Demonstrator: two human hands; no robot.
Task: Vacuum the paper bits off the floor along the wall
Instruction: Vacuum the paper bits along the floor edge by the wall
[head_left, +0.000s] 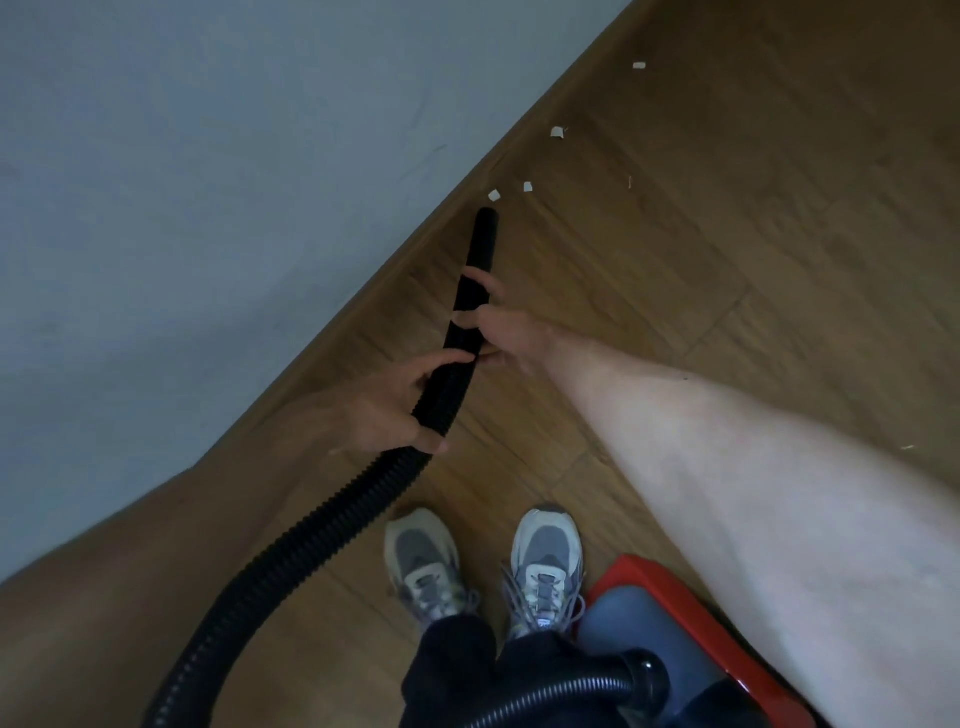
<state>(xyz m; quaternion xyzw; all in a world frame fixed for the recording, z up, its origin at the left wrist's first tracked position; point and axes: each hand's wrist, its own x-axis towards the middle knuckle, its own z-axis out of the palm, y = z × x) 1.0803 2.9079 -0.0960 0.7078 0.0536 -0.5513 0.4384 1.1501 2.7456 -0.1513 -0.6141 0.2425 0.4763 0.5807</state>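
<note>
Got both hands on the hose (363, 493) here. My right hand (501, 332) is wrapped around the smooth black nozzle (483, 244) up front, fingers curled over it, so I can aim the tip. My left hand (384, 410) is closed around the ribbed part just behind, mostly to take the weight and stop the hose from flopping or twisting on me.

The tip is angled down at the wood floor (727, 312), right where it meets the wall (182, 182). The nearest paper bit (494, 195) sits just past the nozzle mouth, not touching it yet. A second bit (528, 187) is just beside that one, then another (557, 132) further along and a last one (639, 66) well beyond.

The red vacuum body (675, 639) is parked by my right shoe (543, 561), close enough that the hose has slack to loop round my left side.

Looks like I'm at the start of the trail, so the plan is to work along the skirting.
</note>
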